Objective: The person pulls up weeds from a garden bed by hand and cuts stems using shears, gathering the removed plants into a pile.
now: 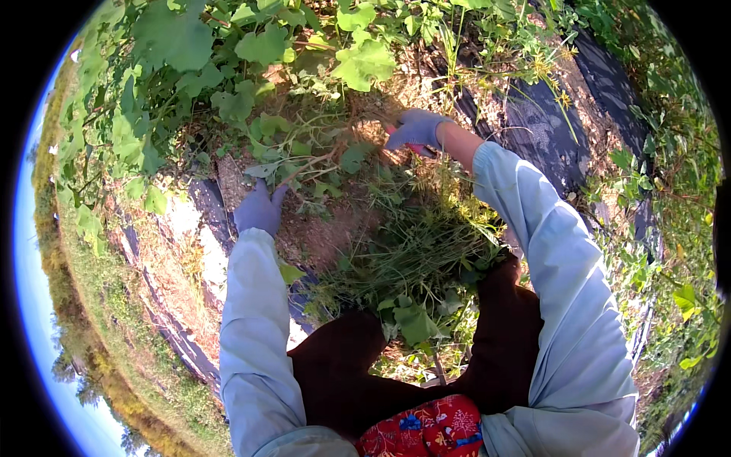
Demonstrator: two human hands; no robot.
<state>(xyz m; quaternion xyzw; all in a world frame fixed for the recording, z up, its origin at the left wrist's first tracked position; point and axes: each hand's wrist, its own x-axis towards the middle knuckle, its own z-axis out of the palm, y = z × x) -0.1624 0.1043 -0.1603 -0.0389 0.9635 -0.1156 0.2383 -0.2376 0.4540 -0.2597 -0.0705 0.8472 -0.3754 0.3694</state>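
My left hand (260,208), in a purple-grey glove, is closed at the end of a branching plant stem (320,159). Leaves partly cover its fingers. The stem reaches across to the right over bare soil (331,231). In a matching glove, my right hand (420,128) grips a red-handled hand tool (422,150) close to the base of the plants. Its working end is lost among stems and shadow, so its exact kind cannot be told. Below that hand, a heap of cut or pulled grass and weeds (417,251) lies in front of my knees.
Broad-leaved plants (262,45) grow densely ahead and to the left. Black ground-cover sheeting (545,131) runs along the right, with another strip (208,205) beside my left hand. Yellowish sedge heads (542,68) lean over the sheeting. My dark-clad knees (342,348) are bent at the heap's near edge.
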